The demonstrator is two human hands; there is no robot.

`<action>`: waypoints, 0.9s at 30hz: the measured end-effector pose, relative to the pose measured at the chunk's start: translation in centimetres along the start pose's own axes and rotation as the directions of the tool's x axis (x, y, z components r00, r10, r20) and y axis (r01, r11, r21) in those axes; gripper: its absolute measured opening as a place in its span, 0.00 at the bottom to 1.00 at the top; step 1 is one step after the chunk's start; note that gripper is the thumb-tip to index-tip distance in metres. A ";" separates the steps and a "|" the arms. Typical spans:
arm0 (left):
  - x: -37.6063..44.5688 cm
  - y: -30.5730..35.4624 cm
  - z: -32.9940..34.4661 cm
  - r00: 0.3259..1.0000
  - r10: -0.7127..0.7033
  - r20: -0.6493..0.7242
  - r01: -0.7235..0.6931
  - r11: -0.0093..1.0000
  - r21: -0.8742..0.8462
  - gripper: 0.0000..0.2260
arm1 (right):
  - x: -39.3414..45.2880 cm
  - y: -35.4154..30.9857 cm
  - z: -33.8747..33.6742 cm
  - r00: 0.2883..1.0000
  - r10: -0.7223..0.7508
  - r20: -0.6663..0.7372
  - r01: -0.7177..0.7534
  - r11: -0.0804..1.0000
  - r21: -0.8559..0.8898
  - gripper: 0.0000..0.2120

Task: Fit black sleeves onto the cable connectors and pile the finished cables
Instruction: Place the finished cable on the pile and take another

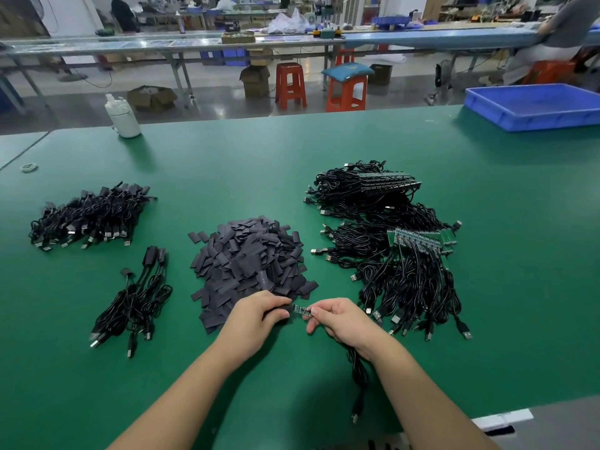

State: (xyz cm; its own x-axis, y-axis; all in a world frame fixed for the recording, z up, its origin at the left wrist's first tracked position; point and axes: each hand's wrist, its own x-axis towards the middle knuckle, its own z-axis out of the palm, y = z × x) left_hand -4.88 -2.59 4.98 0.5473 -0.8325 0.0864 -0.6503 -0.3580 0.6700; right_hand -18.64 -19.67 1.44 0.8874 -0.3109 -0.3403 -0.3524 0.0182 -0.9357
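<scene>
Presently: small circuit-board connector, light, stiff, fragile; right hand pinches its cable end. Black sleeve, thin, soft, pinched by left hand, meeting the board above the counter. Likely best held by edges.

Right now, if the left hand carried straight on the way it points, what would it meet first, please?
Probably the small board that the right hand pinches: the left hand points its sleeve at it.

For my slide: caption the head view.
Two hands slide a black sleeve onto a cable's small board.
</scene>
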 end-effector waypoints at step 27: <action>0.5 -0.4 -0.1 0.985 0.106 0.135 -0.126 0.981 0.150 0.15 | -0.8 -1.5 0.0 0.999 0.042 0.010 -0.041 0.995 -0.090 0.11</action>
State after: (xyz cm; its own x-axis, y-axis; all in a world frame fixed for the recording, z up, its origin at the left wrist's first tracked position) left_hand -4.27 -2.86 4.80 0.3990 -0.9151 0.0572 -0.7860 -0.3093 0.5353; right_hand -18.82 -19.43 3.08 0.8747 -0.3000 -0.3806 -0.4140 -0.0543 -0.9087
